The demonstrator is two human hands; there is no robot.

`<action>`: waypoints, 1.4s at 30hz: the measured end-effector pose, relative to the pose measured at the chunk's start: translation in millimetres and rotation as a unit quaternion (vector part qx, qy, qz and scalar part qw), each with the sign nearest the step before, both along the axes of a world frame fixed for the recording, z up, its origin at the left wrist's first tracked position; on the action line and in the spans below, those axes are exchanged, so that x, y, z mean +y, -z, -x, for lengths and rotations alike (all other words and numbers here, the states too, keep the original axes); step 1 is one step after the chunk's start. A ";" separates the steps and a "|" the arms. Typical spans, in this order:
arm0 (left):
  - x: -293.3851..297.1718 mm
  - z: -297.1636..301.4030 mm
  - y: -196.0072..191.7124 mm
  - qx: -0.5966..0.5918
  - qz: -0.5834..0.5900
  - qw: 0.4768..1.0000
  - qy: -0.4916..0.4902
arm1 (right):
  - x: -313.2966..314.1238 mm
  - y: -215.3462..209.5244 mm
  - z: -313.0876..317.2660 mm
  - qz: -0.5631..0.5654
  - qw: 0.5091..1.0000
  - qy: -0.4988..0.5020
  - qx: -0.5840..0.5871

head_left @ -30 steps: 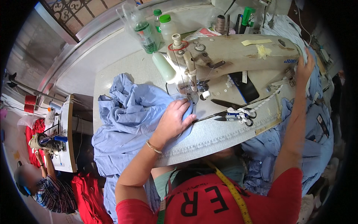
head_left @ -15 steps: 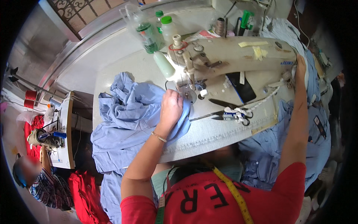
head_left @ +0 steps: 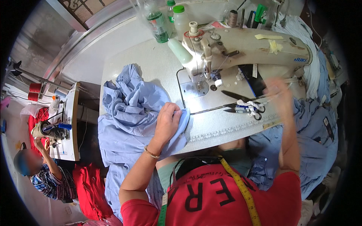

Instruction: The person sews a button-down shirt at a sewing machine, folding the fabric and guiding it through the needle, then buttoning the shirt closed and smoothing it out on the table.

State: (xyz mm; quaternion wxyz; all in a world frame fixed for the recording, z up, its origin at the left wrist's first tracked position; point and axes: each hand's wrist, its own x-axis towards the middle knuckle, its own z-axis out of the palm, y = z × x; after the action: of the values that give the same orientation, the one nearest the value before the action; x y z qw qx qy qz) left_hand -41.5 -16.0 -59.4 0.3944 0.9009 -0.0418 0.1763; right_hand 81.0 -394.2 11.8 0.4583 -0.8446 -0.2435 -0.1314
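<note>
A light blue garment [head_left: 136,101] lies bunched on the left of the sewing table. My left hand [head_left: 168,119] is closed on its right edge, with thumb and fingers together at the cloth. This edge lies apart from the needle area of the sewing machine [head_left: 241,45], near and to the left of it. My right hand [head_left: 277,89], smeared by motion, is in the air right of the scissors [head_left: 233,95]; its fingers cannot be made out. The scissors' handles are wrapped in white strips, and a dark phone [head_left: 253,77] lies partly beneath the machine arm.
Small white buttons [head_left: 240,74] lie by the phone. Bottles [head_left: 181,19] stand behind the machine head, a thread spool [head_left: 232,18] farther right. More blue garments [head_left: 309,128] are heaped at right. A co-worker [head_left: 49,180] sits at another machine at far left.
My right hand has left the machine's right end and come nearer and leftward. My left hand has drawn the garment's edge away from the needle, toward me and left. The view has shifted slightly.
</note>
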 end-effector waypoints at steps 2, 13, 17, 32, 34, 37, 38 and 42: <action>0.5 5.6 -2.2 0.006 -0.012 1.000 0.011 | 68.5 7.7 52.6 0.184 0.973 -0.143 -0.001; 2.4 -22.2 -25.7 0.042 -0.106 0.988 0.106 | 89.6 35.8 43.0 0.287 0.945 -0.151 -0.042; 7.2 -32.8 -19.3 0.035 -0.137 0.978 0.155 | 116.3 33.1 42.0 0.224 0.959 -0.168 -0.045; -0.5 -25.2 -5.0 0.020 -0.135 0.986 0.091 | 183.4 47.8 18.8 0.343 0.861 -0.236 -0.293; 0.4 -24.5 -2.7 0.013 -0.126 0.988 0.088 | 186.0 48.9 19.5 0.337 0.857 -0.238 -0.308; -0.3 -24.8 -3.5 0.004 -0.117 0.990 0.083 | 187.8 49.5 19.3 0.318 0.860 -0.255 -0.306; 0.2 -24.8 -3.7 0.006 -0.109 0.990 0.087 | 188.1 50.7 18.9 0.308 0.864 -0.258 -0.302; 1.6 -23.1 -8.4 0.034 -0.061 0.993 0.095 | 187.9 53.6 18.9 0.272 0.886 -0.254 -0.276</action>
State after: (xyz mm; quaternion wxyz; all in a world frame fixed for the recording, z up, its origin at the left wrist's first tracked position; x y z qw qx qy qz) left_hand -18.4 -14.4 -51.0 0.3547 0.9208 -0.1242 0.1047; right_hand 62.1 -206.3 -41.8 0.1428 -0.7750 -0.5924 -0.1675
